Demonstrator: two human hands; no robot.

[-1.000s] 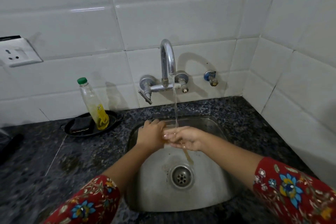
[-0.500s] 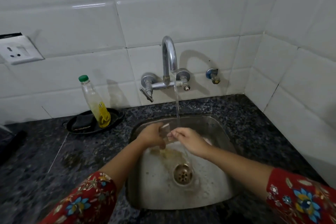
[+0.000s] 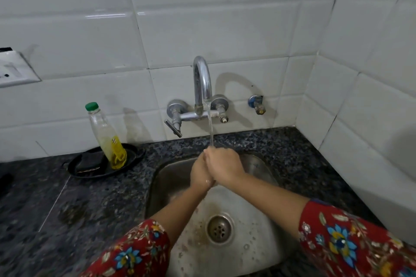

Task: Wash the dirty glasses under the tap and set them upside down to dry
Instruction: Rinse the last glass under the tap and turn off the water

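Both my hands meet under the running water (image 3: 211,129) from the chrome tap (image 3: 202,83), above the back of the steel sink (image 3: 263,164). My left hand (image 3: 199,174) and my right hand (image 3: 225,165) are pressed together with fingers curled round the small clear glass. The hands hide the glass almost completely. The stream lands on top of my fingers. Below them, the sink floor around the drain (image 3: 219,228) is wet and stained brown.
A dish-soap bottle (image 3: 108,137) with a green cap stands in a black dish (image 3: 135,155) beside a dark sponge (image 3: 89,161), left of the sink. Dark granite counter (image 3: 67,209) surrounds the sink. A small valve (image 3: 257,104) and a wall socket (image 3: 13,69) sit on the tiles.
The glass was visible between my hands half a second ago; now both hands have closed over it and lifted it up into the stream.
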